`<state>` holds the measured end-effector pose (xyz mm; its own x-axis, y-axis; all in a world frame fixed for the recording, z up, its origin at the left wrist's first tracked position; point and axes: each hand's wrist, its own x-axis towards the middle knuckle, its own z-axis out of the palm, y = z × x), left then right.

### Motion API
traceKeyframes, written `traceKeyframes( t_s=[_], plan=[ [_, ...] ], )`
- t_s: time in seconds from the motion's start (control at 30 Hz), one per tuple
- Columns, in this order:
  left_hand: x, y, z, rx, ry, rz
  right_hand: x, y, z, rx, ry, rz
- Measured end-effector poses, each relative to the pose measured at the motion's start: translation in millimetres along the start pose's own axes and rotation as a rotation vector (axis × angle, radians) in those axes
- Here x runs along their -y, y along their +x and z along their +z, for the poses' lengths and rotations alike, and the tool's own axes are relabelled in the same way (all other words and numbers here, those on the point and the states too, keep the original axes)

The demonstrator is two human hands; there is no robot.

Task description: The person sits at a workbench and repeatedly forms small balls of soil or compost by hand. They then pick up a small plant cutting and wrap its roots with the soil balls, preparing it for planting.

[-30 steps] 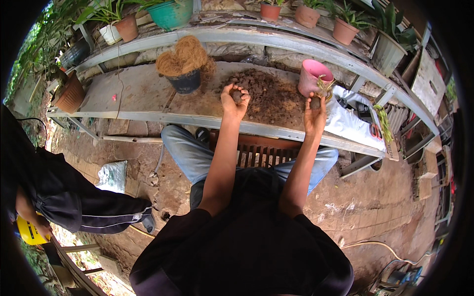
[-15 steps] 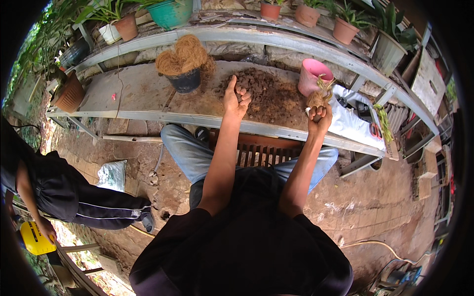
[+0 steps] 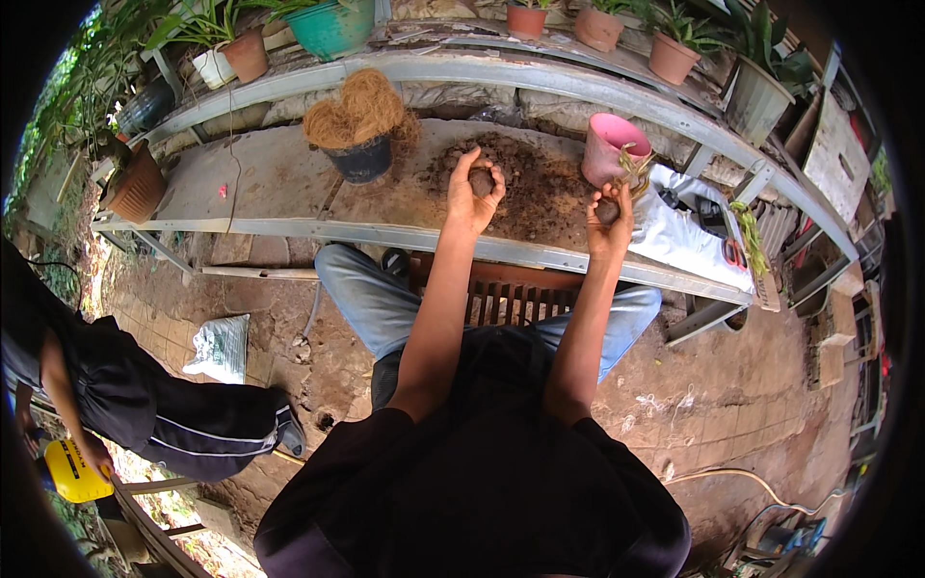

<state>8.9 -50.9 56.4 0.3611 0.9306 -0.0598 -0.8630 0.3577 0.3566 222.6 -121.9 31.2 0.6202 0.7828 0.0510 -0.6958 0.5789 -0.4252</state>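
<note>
The left hand (image 3: 472, 193) was raised above the table (image 3: 241, 183), its fingers curled around a dark clump of soil (image 3: 481, 180) that sat in the palm. Half a second before, this hand lay lower, over the soil heap (image 3: 540, 188), and one second before it was closed like a fist at the same place; now it was lifted and turned so that the clump was visible.

The right hand (image 3: 609, 220) was at the near right edge of the heap, just beside the pink pot (image 3: 609, 146). Its fingers were pressed around a small plant (image 3: 631, 169) with a dark root ball; thin yellowish leaves stood out above the hand. In the earlier picture the hand was in nearly the same place, holding the plant a little more to the right.

A black pot with coconut fibre (image 3: 361, 130) stood on the table to the left of the heap, and a white bag (image 3: 674, 231) lay to the right.

At the left, another person (image 3: 125, 405) in dark clothes had moved a little further into the picture and held a yellow container (image 3: 72, 472).
</note>
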Motion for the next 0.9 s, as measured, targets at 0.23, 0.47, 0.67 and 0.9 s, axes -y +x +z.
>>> traceKeyframes(
  t_s=[0.23, 0.47, 0.67, 0.9],
  plan=[
    [-3.3, 26.4, -43.3, 0.248, -0.006, -0.092, 3.6, 9.9, -19.3, 0.375, -0.027, 0.068],
    [5.2, 12.8, -10.4, 0.062, -0.015, 0.037, 1.0, -18.9, 29.0, 0.146, -0.114, -0.006],
    [2.6, 17.5, -16.0, 0.047, -0.036, -0.007, 3.6, -14.0, 18.0, 0.309, -0.206, 0.087],
    [2.9, 25.7, -29.7, 0.046, -0.076, -0.008, 3.1, 1.8, -1.5, 0.188, -0.133, -0.005]
  ],
)
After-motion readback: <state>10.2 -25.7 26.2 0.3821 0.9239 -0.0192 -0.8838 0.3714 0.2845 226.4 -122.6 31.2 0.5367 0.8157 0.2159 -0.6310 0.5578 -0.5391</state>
